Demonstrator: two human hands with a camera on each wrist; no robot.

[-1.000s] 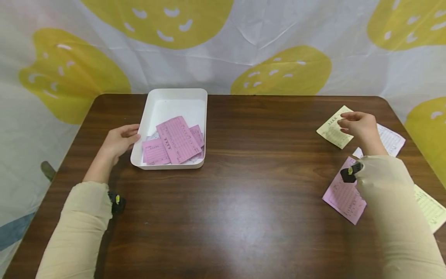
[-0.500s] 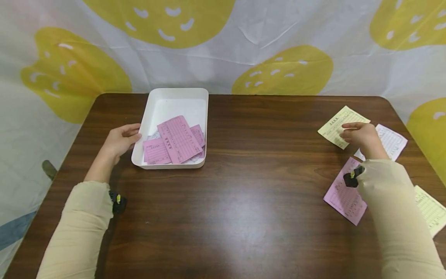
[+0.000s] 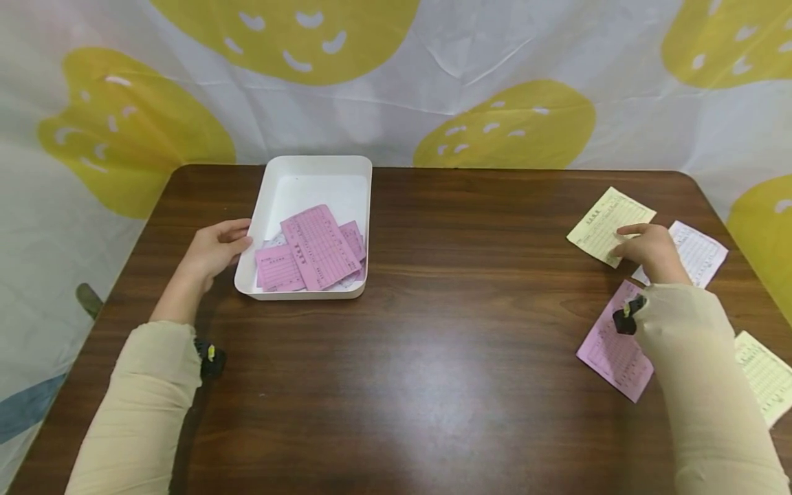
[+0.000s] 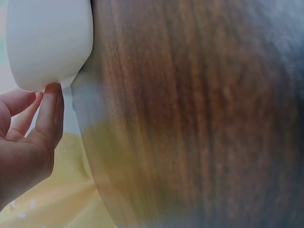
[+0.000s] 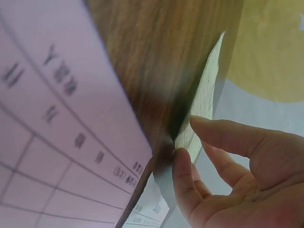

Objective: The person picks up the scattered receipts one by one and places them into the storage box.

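In the head view my left hand point(image 3: 213, 251) is at the left side of a white plastic tray point(image 3: 309, 163), fingertips and thumb against its outer wall. Pink printed slips point(image 3: 318, 247) lie heaped in the tray's near half, over white ones. My right hand point(image 3: 650, 247) is over the near right part of a yellow printed slip point(image 3: 603, 220). The right wrist view has the thumb and forefinger of that hand point(image 5: 242, 166) at the edge of the yellow slip point(image 5: 204, 102), their tips apart. The slip's far edge stands out against a dark shadow there.
A white slip point(image 3: 699, 251) lies partly under the right hand. Closer in is a pink slip point(image 3: 609, 350), partly covered by the wrist camera point(image 3: 626, 316). Another yellow slip point(image 3: 764, 378) lies near the brown wooden table's point(image 3: 458, 330) right edge. A patterned curtain point(image 3: 396, 117) hangs behind.
My right hand has moved a little nearer and lower, to the yellow slip's near edge, and more of the slip shows. The slip has shifted slightly. My left hand stays at the tray.
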